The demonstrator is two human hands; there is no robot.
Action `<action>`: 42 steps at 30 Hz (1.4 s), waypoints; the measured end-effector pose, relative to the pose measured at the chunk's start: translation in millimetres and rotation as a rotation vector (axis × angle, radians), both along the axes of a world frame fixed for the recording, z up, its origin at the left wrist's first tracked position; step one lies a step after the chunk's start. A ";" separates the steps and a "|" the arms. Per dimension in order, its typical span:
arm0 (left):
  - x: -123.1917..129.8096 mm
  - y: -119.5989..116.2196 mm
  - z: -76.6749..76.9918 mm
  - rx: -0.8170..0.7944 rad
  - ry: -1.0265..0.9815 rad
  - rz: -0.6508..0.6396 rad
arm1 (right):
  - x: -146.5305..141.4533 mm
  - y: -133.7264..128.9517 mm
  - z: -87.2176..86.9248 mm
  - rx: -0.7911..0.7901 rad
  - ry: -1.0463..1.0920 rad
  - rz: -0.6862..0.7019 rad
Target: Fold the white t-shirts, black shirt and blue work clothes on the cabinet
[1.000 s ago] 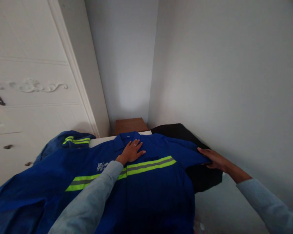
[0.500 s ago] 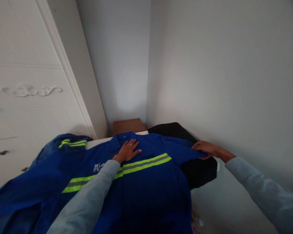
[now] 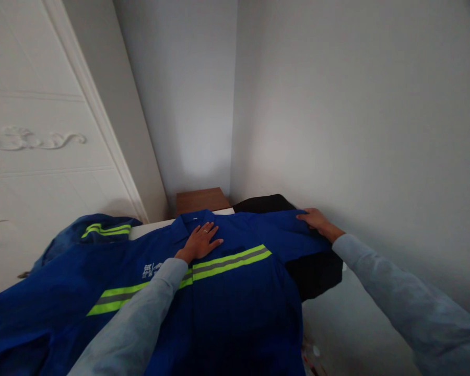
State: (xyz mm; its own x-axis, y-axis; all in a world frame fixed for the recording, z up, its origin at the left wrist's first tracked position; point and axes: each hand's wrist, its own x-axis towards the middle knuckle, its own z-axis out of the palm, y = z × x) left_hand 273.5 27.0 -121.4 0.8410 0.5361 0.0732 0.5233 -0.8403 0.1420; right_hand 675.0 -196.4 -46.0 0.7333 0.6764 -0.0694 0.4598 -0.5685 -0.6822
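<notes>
1. Pale walls (image 3: 337, 104) are rising behind the desk (image 3: 152, 227).
2. A blue jacket (image 3: 238, 303) is lying spread across it, partly over black fabric (image 3: 317, 277).
3. The right hand (image 3: 317, 222) is holding its sleeve (image 3: 276, 235), grip narrow; the left hand (image 3: 199, 243) is resting flat below the collar (image 3: 180, 227), grip wide.

Dim, diffuse light greys the wall (image 3: 356, 130) and leaves the jacket's (image 3: 235, 318) lower front shadowed.

Open middle, closed in ahead and to both sides
From the left hand (image 3: 199, 244), air over the jacket (image 3: 238, 303) is open at 5 o'clock, between the forearms. The left forearm (image 3: 135, 313) blocks 7, the right hand (image 3: 313, 220) 3, the right forearm (image 3: 395, 295) 4. The cabinet (image 3: 62, 120) closes off 10, the box (image 3: 203, 201) stands at 12, and a wall (image 3: 337, 130) fills 2.
</notes>
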 end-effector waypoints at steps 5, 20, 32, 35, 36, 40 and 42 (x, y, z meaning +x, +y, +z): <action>-1.0 -2.3 1.5 0.012 0.017 -0.003 | 22.8 14.3 15.0 -0.089 -0.328 -0.040; 1.3 0.6 -7.8 0.018 -0.027 -0.024 | 0.1 -25.8 13.8 -0.298 0.458 0.032; 42.6 -58.2 38.8 0.142 0.008 -0.187 | -42.1 -37.3 53.0 0.022 0.411 0.203; 68.1 -98.2 36.6 0.012 -0.028 -0.299 | -51.8 -30.0 61.3 0.127 0.300 0.165; 74.6 -109.3 33.0 -0.023 -0.020 -0.302 | -55.7 -26.5 64.4 0.154 0.255 0.142; 86.5 -133.1 14.5 -0.070 -0.054 -0.235 | -83.5 -7.9 78.9 0.208 0.085 0.099; 87.5 -134.7 7.0 -0.067 -0.094 -0.218 | -109.5 1.6 82.9 0.241 -0.026 0.183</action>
